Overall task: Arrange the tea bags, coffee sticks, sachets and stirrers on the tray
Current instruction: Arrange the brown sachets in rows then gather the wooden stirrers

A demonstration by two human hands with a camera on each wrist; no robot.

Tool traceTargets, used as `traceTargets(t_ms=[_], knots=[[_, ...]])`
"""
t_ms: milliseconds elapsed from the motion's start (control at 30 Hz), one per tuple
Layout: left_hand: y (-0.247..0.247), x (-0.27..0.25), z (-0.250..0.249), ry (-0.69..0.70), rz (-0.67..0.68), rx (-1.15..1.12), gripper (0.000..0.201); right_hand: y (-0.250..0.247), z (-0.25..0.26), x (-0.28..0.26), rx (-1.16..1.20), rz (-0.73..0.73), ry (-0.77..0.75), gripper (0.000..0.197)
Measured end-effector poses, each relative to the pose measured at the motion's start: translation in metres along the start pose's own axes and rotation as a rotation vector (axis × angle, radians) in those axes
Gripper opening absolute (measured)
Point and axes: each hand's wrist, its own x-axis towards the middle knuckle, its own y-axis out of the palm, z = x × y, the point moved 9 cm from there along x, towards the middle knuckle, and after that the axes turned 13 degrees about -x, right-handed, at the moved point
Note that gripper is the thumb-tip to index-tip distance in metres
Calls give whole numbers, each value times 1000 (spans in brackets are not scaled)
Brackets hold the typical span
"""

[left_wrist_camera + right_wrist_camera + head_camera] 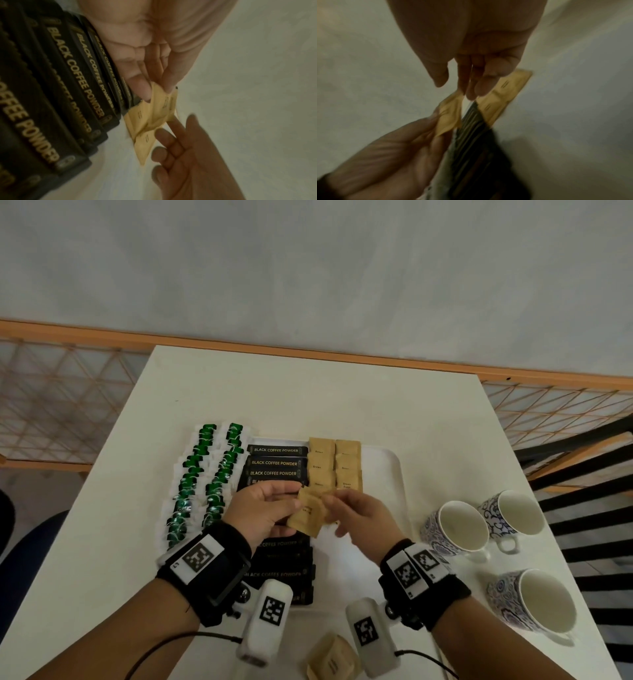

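so both hands are up over the middle of the white tray (394, 474) with a little bunch of brown sugar sachets (308, 515) between them. the left hand (263, 508) has its thumb and fingers pinched on the sachets, you can see that clearly in the left wrist view too, thumb pressing the paper against the fingertips (142, 89). the right hand (359, 518) is right at the other edge of the bunch, fingers loosely curled toward it, but it's blurry and i honestly can't tell if it's actually gripping one or just touching. on the tray there's already two columns of green tea bags (202, 481) hanging over the left side, then a column of black coffee powder sticks (275, 463) next to them, then two short columns of brown sugar sachets laid down (334, 465) at the far end. another loose pile of brown sachets (332, 659) sits near the front edge of the table (308, 392). three blue patterned cups (459, 529) stand off to the right of the tray.
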Motion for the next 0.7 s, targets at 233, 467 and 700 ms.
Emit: traceTargets(t_ms=[233, 467, 700], knots=[[13, -7, 5, -32, 61, 74, 24, -1, -7, -5, 356, -37, 80, 12], [14, -12, 8, -114, 15, -63, 23, -11, -2, -18, 172, -155, -89, 21], [19, -13, 6, -44, 98, 55, 36, 10, -2, -23, 129, 36, -96, 23]])
